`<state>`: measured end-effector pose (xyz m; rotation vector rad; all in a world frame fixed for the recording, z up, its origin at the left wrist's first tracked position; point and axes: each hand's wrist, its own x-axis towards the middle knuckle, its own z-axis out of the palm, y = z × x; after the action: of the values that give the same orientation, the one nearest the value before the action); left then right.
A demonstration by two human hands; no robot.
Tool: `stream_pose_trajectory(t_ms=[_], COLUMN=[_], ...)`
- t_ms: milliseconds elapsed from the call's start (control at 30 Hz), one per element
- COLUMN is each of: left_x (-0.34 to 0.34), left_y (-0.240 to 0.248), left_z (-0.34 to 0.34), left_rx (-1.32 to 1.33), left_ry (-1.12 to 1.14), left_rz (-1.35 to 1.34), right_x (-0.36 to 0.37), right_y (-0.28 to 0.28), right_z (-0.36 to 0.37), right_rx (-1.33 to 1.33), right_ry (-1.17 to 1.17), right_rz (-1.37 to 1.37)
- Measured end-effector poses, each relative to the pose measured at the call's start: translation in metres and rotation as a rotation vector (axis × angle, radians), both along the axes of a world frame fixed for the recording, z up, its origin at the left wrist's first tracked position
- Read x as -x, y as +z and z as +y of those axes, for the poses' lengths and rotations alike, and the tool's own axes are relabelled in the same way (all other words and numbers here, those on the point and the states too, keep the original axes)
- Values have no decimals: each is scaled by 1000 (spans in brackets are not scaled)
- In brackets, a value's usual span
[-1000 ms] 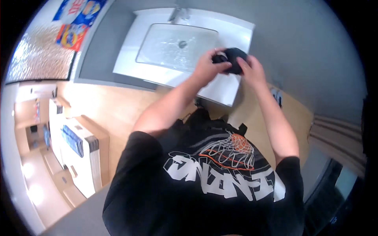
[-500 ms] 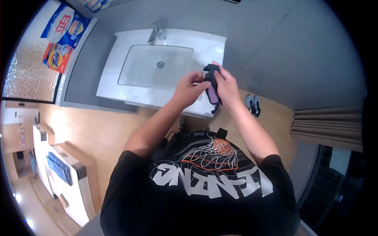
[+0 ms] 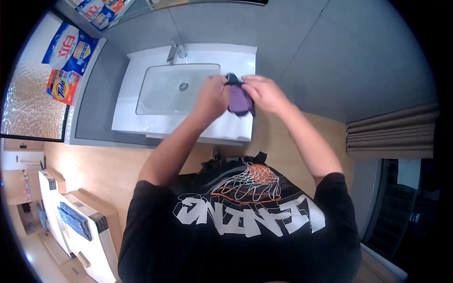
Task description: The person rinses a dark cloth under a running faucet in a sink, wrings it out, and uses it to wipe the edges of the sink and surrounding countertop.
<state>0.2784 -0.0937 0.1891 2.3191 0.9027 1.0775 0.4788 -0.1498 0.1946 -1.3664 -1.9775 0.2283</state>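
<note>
A small piece of black and purple cloth (image 3: pixel 240 100) hangs between my hands over the right side of the white washbasin counter. Its upper part is black, with a purple panel below and a dark lower edge. What kind of item it is, I cannot make out. My left hand (image 3: pixel 212 97) is closed on its upper left edge, fingers partly hidden behind the back of the hand. On the other side, my right hand (image 3: pixel 264 93) pinches the upper right edge between thumb and fingers. The sunken basin (image 3: pixel 163 90) lies just left of the cloth.
A chrome tap (image 3: pixel 176 53) stands behind the basin. On a ledge to the left are a blue and white bag (image 3: pixel 69 47) and an orange packet (image 3: pixel 62 87). A grey wall (image 3: pixel 302 52) rises at the right; a brown curtain (image 3: pixel 391 137) hangs further right.
The cloth, bunched and narrow before, is now spread wider, showing more of its purple panel. My left hand has moved from the cloth's middle to its upper edge.
</note>
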Motion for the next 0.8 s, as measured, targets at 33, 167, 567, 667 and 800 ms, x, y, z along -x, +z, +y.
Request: stream_pose_trajectory(t_ms=[33,167,567,667,800], left_x=[-1,-19,-15,23,32], left_y=[1,27,13,-70,-174], left_z=[8,58,96,42,-28], left_rx=[-65,206,63,87,81], left_ry=[63,37,-70,-301,-300], left_rz=[5,254,611,456,741], right_x=[-6,-32,-57,-31,12], right_y=[10,10,-6,-82,-186], right_z=[7,50,66,5,-44], right_rx=[149,434,193,406,258], right_ry=[-25,-64,-37,49,-155], right_rz=[-56,189,-85,21,-161])
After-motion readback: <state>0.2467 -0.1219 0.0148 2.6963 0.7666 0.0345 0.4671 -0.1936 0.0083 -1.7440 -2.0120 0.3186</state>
